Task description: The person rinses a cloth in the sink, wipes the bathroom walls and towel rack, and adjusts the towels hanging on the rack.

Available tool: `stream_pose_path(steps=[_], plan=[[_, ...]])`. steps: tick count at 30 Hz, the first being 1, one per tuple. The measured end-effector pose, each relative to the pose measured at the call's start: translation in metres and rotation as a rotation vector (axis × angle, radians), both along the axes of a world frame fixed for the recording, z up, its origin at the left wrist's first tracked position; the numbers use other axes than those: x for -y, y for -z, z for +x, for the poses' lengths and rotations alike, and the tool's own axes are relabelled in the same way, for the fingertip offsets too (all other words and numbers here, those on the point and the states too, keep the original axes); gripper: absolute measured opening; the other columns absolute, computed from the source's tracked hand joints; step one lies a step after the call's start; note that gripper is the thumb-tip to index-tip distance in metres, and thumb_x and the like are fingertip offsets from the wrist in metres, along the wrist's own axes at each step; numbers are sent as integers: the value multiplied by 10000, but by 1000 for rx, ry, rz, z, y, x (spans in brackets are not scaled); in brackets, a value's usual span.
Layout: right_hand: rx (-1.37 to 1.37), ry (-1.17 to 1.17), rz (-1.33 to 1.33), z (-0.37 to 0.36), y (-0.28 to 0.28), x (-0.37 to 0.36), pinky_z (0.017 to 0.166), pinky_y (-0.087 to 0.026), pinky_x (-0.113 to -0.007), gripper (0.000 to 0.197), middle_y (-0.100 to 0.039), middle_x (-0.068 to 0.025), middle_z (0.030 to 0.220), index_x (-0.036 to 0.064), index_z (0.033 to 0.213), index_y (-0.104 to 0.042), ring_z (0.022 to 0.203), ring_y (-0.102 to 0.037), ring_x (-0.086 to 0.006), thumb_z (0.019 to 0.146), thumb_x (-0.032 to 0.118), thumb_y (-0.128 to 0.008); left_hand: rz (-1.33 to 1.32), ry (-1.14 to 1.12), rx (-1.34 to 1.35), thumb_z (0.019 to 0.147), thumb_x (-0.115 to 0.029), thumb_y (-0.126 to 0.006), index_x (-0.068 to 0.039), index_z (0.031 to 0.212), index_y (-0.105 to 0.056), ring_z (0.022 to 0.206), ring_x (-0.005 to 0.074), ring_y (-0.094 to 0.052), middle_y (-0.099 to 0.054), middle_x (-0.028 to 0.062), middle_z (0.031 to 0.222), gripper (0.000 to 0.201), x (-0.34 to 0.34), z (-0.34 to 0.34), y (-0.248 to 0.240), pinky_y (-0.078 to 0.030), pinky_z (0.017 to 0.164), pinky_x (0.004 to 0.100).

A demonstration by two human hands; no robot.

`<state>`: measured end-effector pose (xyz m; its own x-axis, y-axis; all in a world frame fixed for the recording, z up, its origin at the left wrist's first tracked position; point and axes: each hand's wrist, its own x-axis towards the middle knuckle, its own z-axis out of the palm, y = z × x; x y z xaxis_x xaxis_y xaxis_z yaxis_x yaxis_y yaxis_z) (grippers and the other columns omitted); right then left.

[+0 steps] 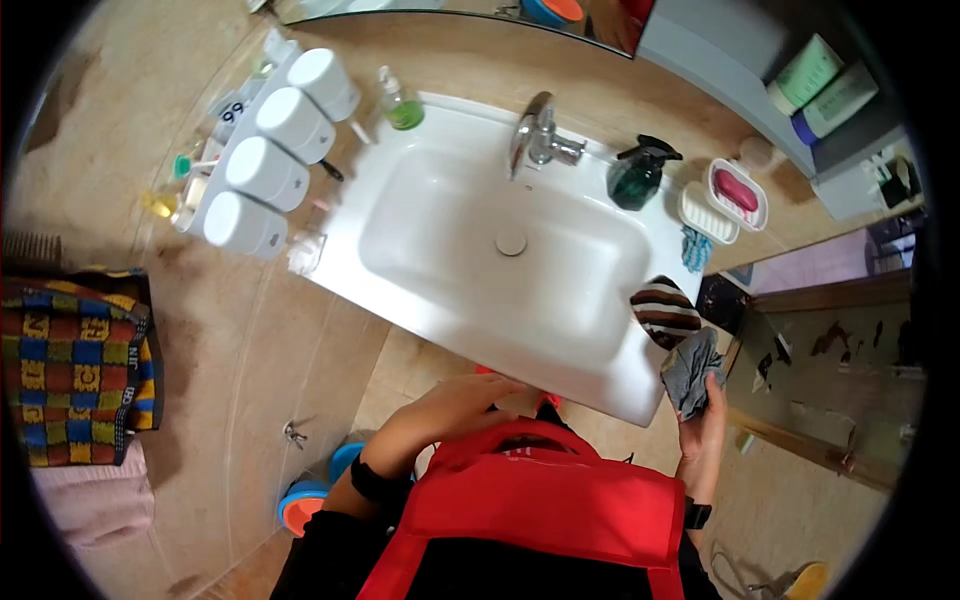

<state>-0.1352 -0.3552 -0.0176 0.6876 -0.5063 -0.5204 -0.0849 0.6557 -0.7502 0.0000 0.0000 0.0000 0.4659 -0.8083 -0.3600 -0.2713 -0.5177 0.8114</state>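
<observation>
Grey cloth [690, 372] is gripped in the right hand [703, 432] just off the white sink's [560, 335] right corner, below a striped cloth [665, 312] draped there, while the left hand [455, 405], loosely open, is held under the front rim.

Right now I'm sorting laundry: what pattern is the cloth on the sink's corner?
Brown and white stripes on the cloth, head view.

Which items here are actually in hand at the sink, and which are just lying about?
In hand:
- grey cloth, held by the right hand
- striped cloth on the sink rim, just above it
- left hand, near the white sink front edge, holding nothing visible

Lying about:
- dark soap pump
- pink soap dish
- green bottle
- white wall cups
- patterned towel
</observation>
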Motion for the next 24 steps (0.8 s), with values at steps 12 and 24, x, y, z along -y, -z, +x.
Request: stream_pose_path(steps=[12, 24], plan=[[-1, -133, -88, 25, -11, -25, 966, -452, -362, 488, -573, -96, 1261, 26, 1340, -447, 1136, -569, -233, 914, 200, -610, 33, -143, -39, 905, -287, -604, -93, 1329, -513, 1070, 323, -593, -598, 172, 1213, 475, -37, 8, -11, -469, 892, 387], [38, -110, -103, 26, -18, -44, 964, -465, -389, 495, -551, -110, 1301, 49, 1360, -427, 1160, -558, -257, 918, 197, -596, 15, -326, 101, 914, -269, -606, -57, 1357, -476, 1116, 298, -588, -578, 174, 1266, 508, -97, 35, -5, -472, 934, 369]])
